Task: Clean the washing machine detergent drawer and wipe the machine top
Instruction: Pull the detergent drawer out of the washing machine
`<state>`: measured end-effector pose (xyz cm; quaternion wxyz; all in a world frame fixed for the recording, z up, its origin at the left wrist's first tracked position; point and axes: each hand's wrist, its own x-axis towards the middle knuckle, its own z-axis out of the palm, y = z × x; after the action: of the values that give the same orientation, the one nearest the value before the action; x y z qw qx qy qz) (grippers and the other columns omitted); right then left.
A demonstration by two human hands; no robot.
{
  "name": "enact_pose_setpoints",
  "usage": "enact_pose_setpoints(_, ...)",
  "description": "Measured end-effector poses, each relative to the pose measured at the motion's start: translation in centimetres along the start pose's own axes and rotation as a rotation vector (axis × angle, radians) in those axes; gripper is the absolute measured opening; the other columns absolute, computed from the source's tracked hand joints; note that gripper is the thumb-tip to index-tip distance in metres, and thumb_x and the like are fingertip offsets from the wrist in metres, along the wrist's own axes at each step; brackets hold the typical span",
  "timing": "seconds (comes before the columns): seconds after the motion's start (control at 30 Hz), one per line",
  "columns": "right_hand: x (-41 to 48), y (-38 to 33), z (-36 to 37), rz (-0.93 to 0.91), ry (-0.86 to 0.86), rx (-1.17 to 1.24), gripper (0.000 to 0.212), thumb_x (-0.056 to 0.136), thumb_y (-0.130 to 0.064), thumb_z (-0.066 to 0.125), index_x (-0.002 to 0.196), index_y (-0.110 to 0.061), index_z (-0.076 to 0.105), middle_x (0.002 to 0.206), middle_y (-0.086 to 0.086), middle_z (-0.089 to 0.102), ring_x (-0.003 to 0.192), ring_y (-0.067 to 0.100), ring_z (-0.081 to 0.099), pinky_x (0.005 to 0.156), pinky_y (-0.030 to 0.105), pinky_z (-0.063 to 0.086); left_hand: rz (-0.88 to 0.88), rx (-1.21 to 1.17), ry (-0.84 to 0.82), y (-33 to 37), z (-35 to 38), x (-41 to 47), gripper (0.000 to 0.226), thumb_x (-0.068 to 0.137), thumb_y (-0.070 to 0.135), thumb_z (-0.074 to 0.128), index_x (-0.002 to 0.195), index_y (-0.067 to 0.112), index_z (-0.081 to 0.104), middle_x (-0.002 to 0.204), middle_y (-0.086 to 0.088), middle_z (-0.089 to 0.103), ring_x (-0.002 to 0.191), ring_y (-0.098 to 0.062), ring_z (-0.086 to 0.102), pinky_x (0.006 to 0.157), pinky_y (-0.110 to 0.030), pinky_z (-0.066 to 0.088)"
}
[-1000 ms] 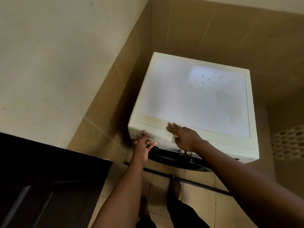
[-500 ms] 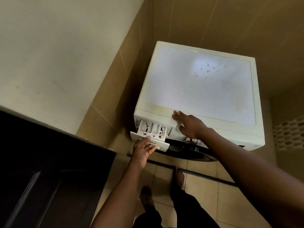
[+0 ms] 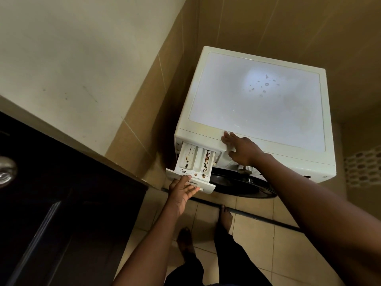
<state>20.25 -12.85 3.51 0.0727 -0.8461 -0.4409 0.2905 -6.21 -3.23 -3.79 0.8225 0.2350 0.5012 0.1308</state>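
Gripping the front panel of the detergent drawer (image 3: 194,162), the left hand (image 3: 182,190) has its thumb on the panel's top edge and its fingers beneath it: a pinch. The drawer is drawn well out of its slot at the machine's front left corner, near the centre of the frame. The right hand (image 3: 240,148), fingers straight, presses flat on the front edge of the machine top (image 3: 257,104) and holds nothing.

Handling, as judged:
- The drawer looks like thin moulded plastic: light, stiff, and likely to crack if wrenched sideways.
- Dark brown residue streaks two compartments. It may be slimy, so the inner walls could be slippery.
- The best hold looks to be the front panel, with a second hand under the tray body.

Hard to make out:
- The drawer's rear end is inside the housing, and no release catch shows.
- Its underside is hidden by the left hand.
- The control panel is mostly behind the right wrist; only a knob (image 3: 244,169) shows.
- The machine top is hazy with glare, with droplets (image 3: 265,85) in the upper right of the frame.
- No cloth is in view.
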Motion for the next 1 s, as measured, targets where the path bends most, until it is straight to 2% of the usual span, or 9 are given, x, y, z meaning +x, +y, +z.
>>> enact_pose_setpoints(0.4, 0.5, 0.5, 0.6, 0.038, -0.004, 0.016, 0.071, 0.091, -0.021, 0.058, 0.158, -0.032, 0.036, 0.169, -0.008, 0.019, 0.153, 0.023, 0.029, 0.121, 0.044, 0.031, -0.038, 0.007, -0.011, -0.6, -1.3, -0.8, 0.046, 0.089, 0.008, 0.071, 0.132, 0.001, 0.056, 0.129, -0.029, 0.059, 0.116, -0.041, 0.064, 0.091, -0.049, 0.059)
enact_pose_setpoints(0.53, 0.0, -0.5, 0.7, 0.019, -0.002, -0.003, 0.069, 0.094, -0.020, 0.060, 0.158, -0.022, 0.035, 0.170, -0.001, 0.020, 0.152, 0.027, 0.029, 0.122, 0.042, 0.030, -0.040, 0.014, 0.000, -0.6, -1.2, -1.0, 0.044, 0.090, 0.008, 0.070, 0.132, 0.000, 0.056, 0.124, -0.026, 0.061, 0.113, -0.039, 0.065, 0.091, -0.048, 0.060)
enact_pose_setpoints(0.6, -1.3, -1.3, 1.1, 0.002, 0.086, 0.036, 0.064, 0.093, -0.017, 0.060, 0.154, -0.018, 0.043, 0.167, 0.003, 0.029, 0.153, 0.023, 0.027, 0.122, 0.039, 0.029, -0.043, 0.013, -0.005, -0.5, -1.1, -1.2, 0.043, 0.091, 0.008, 0.070, 0.130, 0.001, 0.057, 0.125, -0.026, 0.061, 0.113, -0.040, 0.065, 0.089, -0.047, 0.060)
enact_pose_setpoints(0.67, -3.5, -2.6, 2.3, -0.035, 0.281, 0.088, 0.050, 0.091, -0.015, 0.057, 0.140, -0.019, 0.059, 0.150, 0.003, 0.054, 0.140, 0.023, 0.045, 0.110, 0.039, 0.044, -0.041, 0.020, -0.005, -0.4, -1.2, -1.1, 0.043, 0.091, 0.008, 0.070, 0.131, 0.000, 0.057, 0.124, -0.026, 0.061, 0.113, -0.040, 0.065, 0.087, -0.045, 0.062)
enact_pose_setpoints(0.73, -5.7, -4.0, 4.0, -0.049, 0.447, 0.126, 0.028, 0.092, -0.018, 0.055, 0.116, -0.021, 0.070, 0.116, -0.002, 0.072, 0.108, 0.020, 0.062, 0.083, 0.034, 0.052, -0.038, 0.037, 0.000, -0.3, -1.2, -1.1, 0.042, 0.092, 0.007, 0.070, 0.130, -0.003, 0.057, 0.117, -0.023, 0.063, 0.111, -0.038, 0.066, 0.086, -0.044, 0.062)
enact_pose_setpoints(0.8, -7.1, -5.2, 6.0, 0.116, 0.491, 0.305, 0.014, 0.095, -0.021, 0.059, 0.094, -0.020, 0.073, 0.087, -0.007, 0.071, 0.082, 0.014, 0.065, 0.067, 0.027, 0.047, -0.035, 0.056, -0.001, -0.2, -1.1, -1.1, 0.041, 0.092, 0.008, 0.069, 0.130, -0.003, 0.058, 0.115, -0.023, 0.065, 0.108, -0.037, 0.068, 0.086, -0.044, 0.062)
enact_pose_setpoints(0.87, -7.1, -5.6, 8.0, 0.441, 0.451, 0.735, 0.016, 0.095, -0.021, 0.065, 0.085, -0.016, 0.076, 0.081, -0.003, 0.075, 0.081, 0.018, 0.071, 0.067, 0.025, 0.052, -0.039, 0.068, -0.001, -0.1, -1.0, -1.1, 0.040, 0.092, 0.009, 0.069, 0.129, 0.000, 0.059, 0.121, -0.025, 0.066, 0.109, -0.036, 0.069, 0.086, -0.045, 0.062)
enact_pose_setpoints(0.93, -6.1, -5.6, 10.0, 0.676, 0.368, 1.147, 0.015, 0.092, -0.024, 0.070, 0.084, -0.013, 0.077, 0.084, 0.006, 0.078, 0.090, 0.028, 0.075, 0.081, 0.039, 0.063, -0.045, 0.073, 0.006, 0.0, -1.1, -1.0, 0.038, 0.092, 0.009, 0.069, 0.128, 0.001, 0.059, 0.123, -0.027, 0.066, 0.109, -0.037, 0.069, 0.089, -0.046, 0.061)
enact_pose_setpoints(1.0, -4.6, -5.8, 11.3, 0.748, 0.334, 1.282, 0.023, 0.086, -0.036, 0.076, 0.087, -0.012, 0.077, 0.089, 0.008, 0.078, 0.091, 0.030, 0.075, 0.086, 0.050, 0.062, -0.053, 0.086, 0.009, 0.0, -1.1, -0.8, 0.037, 0.093, 0.009, 0.069, 0.128, 0.001, 0.059, 0.124, -0.028, 0.066, 0.110, -0.037, 0.069, 0.090, -0.047, 0.061)
